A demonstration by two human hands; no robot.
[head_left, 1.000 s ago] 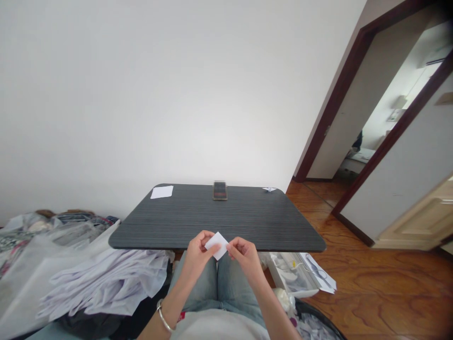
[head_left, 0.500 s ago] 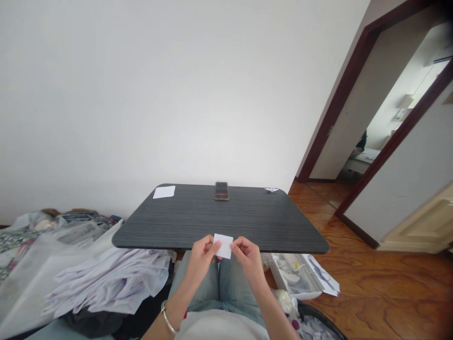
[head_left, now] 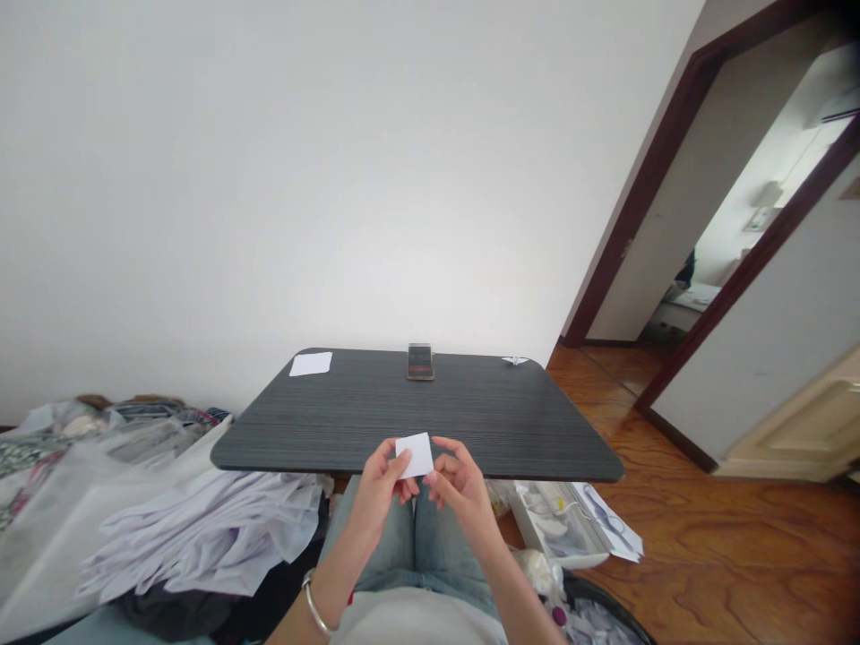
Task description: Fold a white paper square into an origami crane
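Note:
A small white square of folded paper [head_left: 417,452] is tilted up at the front edge of the dark table. My left hand [head_left: 384,477] pinches its left side, thumb on top and fingers beneath. At its right side is my right hand [head_left: 460,482], thumb and index finger spread apart. The thumb tip is close to the paper's lower right corner; whether it touches cannot be made out. A silver bangle [head_left: 314,606] circles my left wrist.
On the dark table [head_left: 376,408] lie a white sheet [head_left: 311,364] at back left, a phone [head_left: 420,361] at back centre and a small folded white paper piece [head_left: 515,360] at back right. White cloth [head_left: 215,528] is heaped left; an open box [head_left: 561,524] sits right.
The paper has turned a little and shifted slightly up and left. My right hand has loosened from its pinch at the paper's right edge, its index finger now stretched out.

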